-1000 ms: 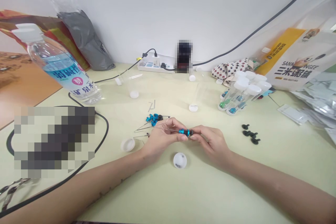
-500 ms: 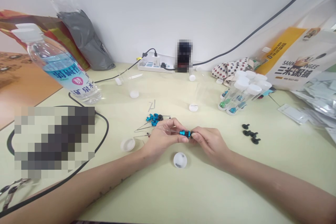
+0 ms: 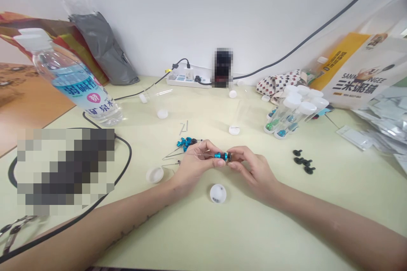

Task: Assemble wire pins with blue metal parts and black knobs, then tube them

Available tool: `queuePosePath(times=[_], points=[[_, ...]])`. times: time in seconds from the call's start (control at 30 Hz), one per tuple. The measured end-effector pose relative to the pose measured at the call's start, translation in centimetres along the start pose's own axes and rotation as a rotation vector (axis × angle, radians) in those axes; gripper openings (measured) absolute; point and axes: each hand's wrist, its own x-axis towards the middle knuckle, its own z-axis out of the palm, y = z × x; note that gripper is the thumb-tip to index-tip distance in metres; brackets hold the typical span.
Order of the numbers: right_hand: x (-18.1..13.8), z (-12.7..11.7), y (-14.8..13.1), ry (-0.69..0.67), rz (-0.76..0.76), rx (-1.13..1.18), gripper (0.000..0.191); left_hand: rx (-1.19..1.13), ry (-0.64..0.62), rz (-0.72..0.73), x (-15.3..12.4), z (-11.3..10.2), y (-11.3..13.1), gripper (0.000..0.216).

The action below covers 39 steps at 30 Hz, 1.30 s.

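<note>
Between thumb and fingers, my left hand [image 3: 201, 161] grips a small blue-and-black cylindrical part [image 3: 221, 156] with a thin metal rod reaching back over the palm. My right hand [image 3: 252, 169] pinches the black disc-like end of this same part, thumb below and forefinger above. Just behind my left hand lies a pile of blue metal pieces [image 3: 184, 143] with thin rods. In front of the hands sits a white cap [image 3: 218, 193] with tiny dark bits in it. Another white cap [image 3: 155, 174] lies by my left wrist.
Black flanged plugs [image 3: 304, 161] lie to the right, near upright clear tubes [image 3: 286, 114] with white caps. Two hex keys [image 3: 183, 127] lie behind the pile. A water bottle [image 3: 76, 80] and a looped black cable [image 3: 129, 148] are at left; a power strip [image 3: 187, 78] stands against the wall.
Both hands have risen slightly with the part, which has shifted a little left. My right fingers have changed their hold, and the black end shows more clearly.
</note>
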Motion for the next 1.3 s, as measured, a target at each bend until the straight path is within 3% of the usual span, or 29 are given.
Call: queuePosePath(times=[0.67,1.3], points=[[-0.05,-0.05,-0.07,-0.022,0.013,0.02,0.019,-0.023,-0.019,0.03,-0.19,0.41,0.21,0.02],[-0.17,-0.16,0.37,-0.051,-0.084,0.029,0.046,0.009,-0.003,0.044,-0.02,0.08,-0.06,0.018]])
